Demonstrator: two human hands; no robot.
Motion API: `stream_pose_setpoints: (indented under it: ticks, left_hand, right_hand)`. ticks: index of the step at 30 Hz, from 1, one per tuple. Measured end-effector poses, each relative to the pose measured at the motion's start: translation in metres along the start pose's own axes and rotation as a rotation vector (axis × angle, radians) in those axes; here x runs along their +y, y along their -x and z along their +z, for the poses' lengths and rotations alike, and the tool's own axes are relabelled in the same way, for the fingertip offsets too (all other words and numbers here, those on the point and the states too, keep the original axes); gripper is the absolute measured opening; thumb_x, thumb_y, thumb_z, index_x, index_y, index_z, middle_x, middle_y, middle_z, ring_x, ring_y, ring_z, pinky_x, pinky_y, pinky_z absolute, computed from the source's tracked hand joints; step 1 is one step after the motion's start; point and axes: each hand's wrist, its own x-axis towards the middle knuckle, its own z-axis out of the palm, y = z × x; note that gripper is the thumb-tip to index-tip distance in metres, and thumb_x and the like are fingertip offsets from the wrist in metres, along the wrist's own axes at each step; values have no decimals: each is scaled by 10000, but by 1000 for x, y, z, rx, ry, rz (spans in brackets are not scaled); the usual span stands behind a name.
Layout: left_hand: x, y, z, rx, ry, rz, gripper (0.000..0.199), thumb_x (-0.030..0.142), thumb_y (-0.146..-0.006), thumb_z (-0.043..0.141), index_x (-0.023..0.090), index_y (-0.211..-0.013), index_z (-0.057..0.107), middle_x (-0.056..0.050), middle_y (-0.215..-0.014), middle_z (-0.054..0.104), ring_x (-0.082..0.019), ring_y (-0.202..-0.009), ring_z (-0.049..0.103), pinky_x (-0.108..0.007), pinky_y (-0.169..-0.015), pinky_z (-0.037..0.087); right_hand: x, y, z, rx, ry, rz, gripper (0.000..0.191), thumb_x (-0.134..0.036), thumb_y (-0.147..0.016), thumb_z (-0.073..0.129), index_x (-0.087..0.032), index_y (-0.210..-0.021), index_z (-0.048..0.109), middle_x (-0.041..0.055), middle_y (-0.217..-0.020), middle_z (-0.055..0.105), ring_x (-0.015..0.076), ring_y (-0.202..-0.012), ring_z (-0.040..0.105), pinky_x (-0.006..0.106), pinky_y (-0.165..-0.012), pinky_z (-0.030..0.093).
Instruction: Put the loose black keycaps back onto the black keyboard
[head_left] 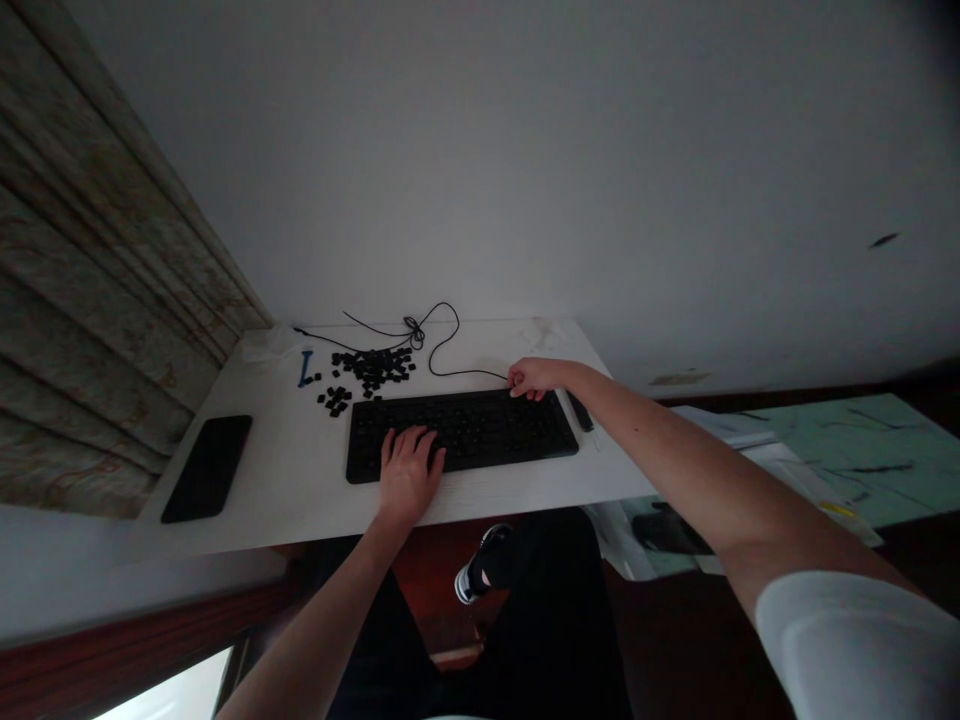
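A black keyboard (495,440) lies on the white table. My left hand (409,470) rests palm down on its near left part, fingers stretched out over the keys and holding nothing. Over the keyboard's far edge, right of centre, my right hand (534,378) is closed in a pinch. A thin black cable (472,371) runs up to these fingers, but whatever is between them is hidden. Many small black keycaps (375,366) lie in a loose pile beyond the keyboard's left end, with a few scattered nearer. Beside the pile is a small blue tool (305,367).
A black phone (208,468) lies at the table's left end. Clear plastic (268,344) sits at the back left corner. A dark narrow object (580,411) is right of the keyboard. The cable's tied bundle (414,332) lies near the wall (510,180). A patterned curtain (90,280) hangs at left.
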Motion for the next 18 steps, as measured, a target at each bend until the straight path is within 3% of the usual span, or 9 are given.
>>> stream_pose_setpoints:
  ticks: [18]
  left_hand:
    - [1,1,1,-5,-6,-1,284,314,-952,509,204,-1181,634,-111,-1200,670,-267,-1164,602,-531,-1153,313]
  right_hand:
    - [13,-8,-2,-27,-60,-52,352,-402,-732,802,-149,-952,694,32,-720,651,134,-621,603,314,-672,553]
